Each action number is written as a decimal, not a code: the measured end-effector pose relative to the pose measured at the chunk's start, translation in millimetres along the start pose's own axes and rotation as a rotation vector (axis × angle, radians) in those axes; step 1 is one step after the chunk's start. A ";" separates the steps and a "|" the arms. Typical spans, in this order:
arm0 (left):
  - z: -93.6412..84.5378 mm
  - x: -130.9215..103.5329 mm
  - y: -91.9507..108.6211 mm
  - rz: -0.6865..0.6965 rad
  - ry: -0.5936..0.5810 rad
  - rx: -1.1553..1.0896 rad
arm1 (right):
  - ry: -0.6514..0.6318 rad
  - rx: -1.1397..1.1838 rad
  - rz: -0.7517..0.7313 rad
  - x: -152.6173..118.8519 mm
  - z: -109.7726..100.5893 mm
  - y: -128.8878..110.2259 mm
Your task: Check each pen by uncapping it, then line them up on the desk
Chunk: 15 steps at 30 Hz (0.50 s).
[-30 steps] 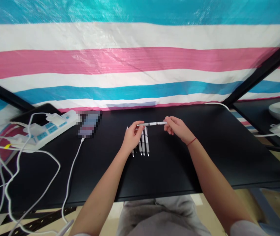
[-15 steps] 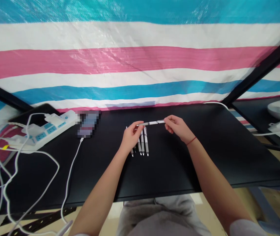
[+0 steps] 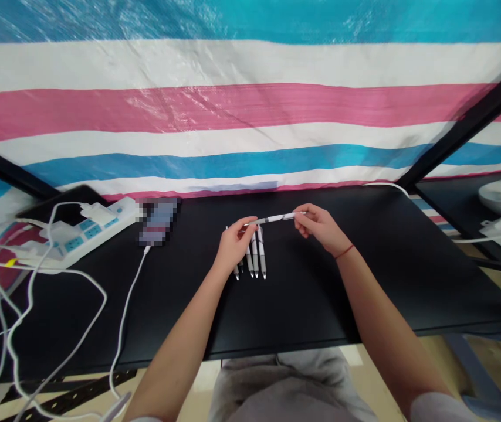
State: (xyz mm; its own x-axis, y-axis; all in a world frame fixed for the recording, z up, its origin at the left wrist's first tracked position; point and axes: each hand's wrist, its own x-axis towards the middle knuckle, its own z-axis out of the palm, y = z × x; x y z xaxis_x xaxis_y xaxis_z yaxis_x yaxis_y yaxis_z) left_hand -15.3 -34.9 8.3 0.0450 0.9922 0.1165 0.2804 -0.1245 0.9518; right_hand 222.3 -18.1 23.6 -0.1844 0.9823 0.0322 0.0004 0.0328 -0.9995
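A white and grey pen (image 3: 276,218) is held level between my two hands, above the black table. My left hand (image 3: 235,241) pinches its grey tip end between thumb and fingers. At the other end, my right hand (image 3: 317,225) has its fingers closed on the white clip end. Under and beside my left hand, several similar pens (image 3: 262,258) lie side by side on the table, tips toward me. My left hand hides the upper parts of some of them.
The black table (image 3: 321,305) carries a white power strip (image 3: 101,225) with tangled white cables (image 3: 30,293) at the left. Beside it lies a blurred phone (image 3: 158,221) on a charging cable (image 3: 128,299). Striped sheeting (image 3: 250,111) hangs behind; a black frame post (image 3: 453,129) slants at right.
My right hand has risen very slightly, tilting the pen's clip end up a little. My left hand and the pens on the table stay where they were.
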 end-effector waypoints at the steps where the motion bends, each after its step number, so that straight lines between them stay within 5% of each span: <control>1: -0.2 0.4 -0.9 -0.005 -0.005 -0.010 | -0.004 0.022 -0.019 0.0 -0.7 0.2; 15: -6.9 7.4 -5.4 -0.002 0.065 -0.147 | 0.280 0.066 -0.073 3.1 -16.8 -7.1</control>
State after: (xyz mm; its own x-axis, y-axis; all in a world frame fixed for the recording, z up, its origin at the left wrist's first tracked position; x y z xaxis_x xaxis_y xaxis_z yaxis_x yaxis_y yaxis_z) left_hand -23.1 -26.8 6.0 -0.0193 0.9916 0.1280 0.1373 -0.1242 0.9827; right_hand 238.2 -12.1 30.9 0.0969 0.9907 0.0955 -0.0686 0.1024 -0.9924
